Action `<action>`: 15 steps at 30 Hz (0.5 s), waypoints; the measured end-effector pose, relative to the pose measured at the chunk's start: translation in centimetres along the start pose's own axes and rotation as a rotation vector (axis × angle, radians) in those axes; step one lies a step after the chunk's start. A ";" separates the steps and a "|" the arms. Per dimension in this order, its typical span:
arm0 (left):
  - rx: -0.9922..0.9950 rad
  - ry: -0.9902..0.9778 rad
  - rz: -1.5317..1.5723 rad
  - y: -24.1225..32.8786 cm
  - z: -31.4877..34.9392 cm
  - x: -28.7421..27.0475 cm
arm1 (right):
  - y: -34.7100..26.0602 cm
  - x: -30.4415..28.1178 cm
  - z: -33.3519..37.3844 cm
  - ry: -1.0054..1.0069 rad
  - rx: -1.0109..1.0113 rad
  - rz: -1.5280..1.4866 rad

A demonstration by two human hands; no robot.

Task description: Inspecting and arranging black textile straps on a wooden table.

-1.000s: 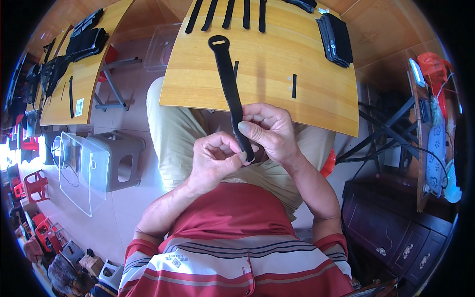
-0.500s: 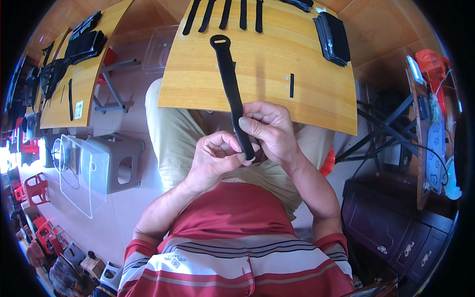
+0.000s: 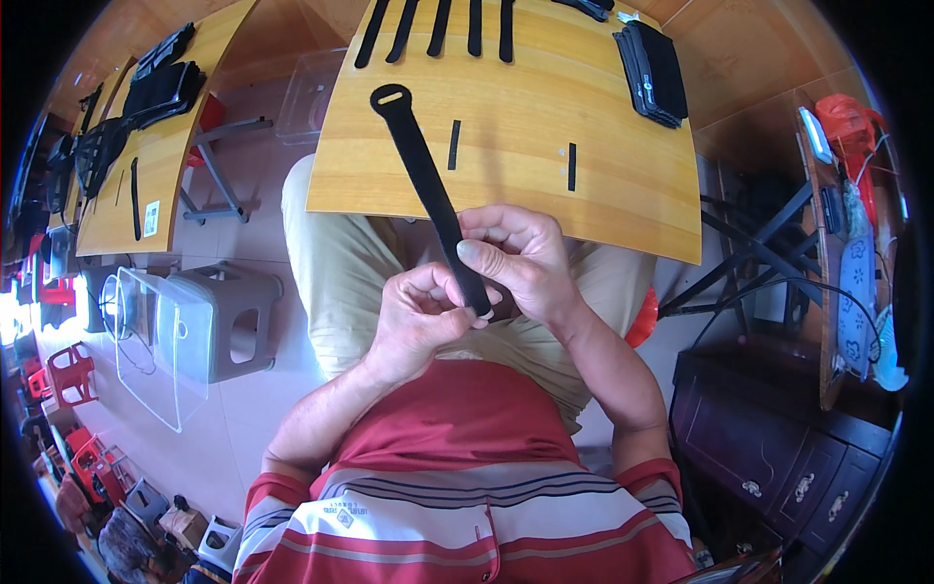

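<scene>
here, left hand in pinch on strap

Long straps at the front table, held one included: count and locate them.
6. The held strap crosses the near edge of the table. Far row, left to right: first strap, second strap, third strap, fourth strap, fifth strap. Others may hide beyond the view.
</scene>
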State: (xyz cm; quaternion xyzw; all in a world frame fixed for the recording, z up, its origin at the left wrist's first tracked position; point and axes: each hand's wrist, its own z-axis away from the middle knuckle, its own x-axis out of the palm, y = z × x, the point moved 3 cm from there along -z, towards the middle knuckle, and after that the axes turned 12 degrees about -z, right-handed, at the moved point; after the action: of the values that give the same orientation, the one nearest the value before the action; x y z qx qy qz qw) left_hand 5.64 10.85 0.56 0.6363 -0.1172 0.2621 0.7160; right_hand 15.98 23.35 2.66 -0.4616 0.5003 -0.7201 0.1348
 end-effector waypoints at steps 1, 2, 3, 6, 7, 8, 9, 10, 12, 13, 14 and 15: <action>0.000 0.000 0.000 -0.1 0.0 -0.1 | 0.0 0.0 0.1 0.002 -0.004 0.040; 0.009 0.003 -0.005 -0.3 0.0 -0.4 | 0.0 0.3 0.2 0.002 -0.004 0.040; 0.018 0.006 -0.009 -0.4 0.0 -0.6 | -0.5 0.8 0.5 0.007 -0.153 0.209; 0.068 0.042 0.021 0.3 0.1 -0.7 | -1.9 1.8 1.6 -0.079 -0.440 0.598; 0.070 0.044 0.014 0.3 0.1 -1.1 | -1.7 1.8 1.9 -0.150 -0.514 0.649; 0.072 0.044 0.013 0.1 0.0 -1.2 | -1.5 1.8 2.2 -0.221 -0.587 0.700; 0.106 0.056 0.017 0.1 0.1 -1.3 | -1.3 1.8 2.5 -0.217 -0.578 0.659; 0.139 0.067 0.021 0.3 0.0 -1.3 | -1.3 1.8 2.7 -0.229 -0.564 0.655; 0.108 0.095 0.007 0.8 0.1 -1.0 | -1.3 1.9 3.4 -0.226 -0.573 0.752; 0.080 0.106 0.005 1.0 0.1 -0.8 | -1.3 1.7 3.4 -0.225 -0.574 0.753; 0.051 0.118 0.002 1.0 0.1 -0.8 | -1.1 1.5 3.5 -0.217 -0.593 0.785; 0.052 0.118 0.001 0.9 0.1 -0.9 | -1.0 1.3 3.5 -0.209 -0.613 0.817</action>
State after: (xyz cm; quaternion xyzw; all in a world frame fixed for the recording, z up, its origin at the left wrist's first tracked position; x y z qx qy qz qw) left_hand 4.44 10.58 0.89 0.6381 -0.0683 0.3024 0.7048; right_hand 18.37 20.85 4.45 -0.3163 0.8113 -0.3793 0.3128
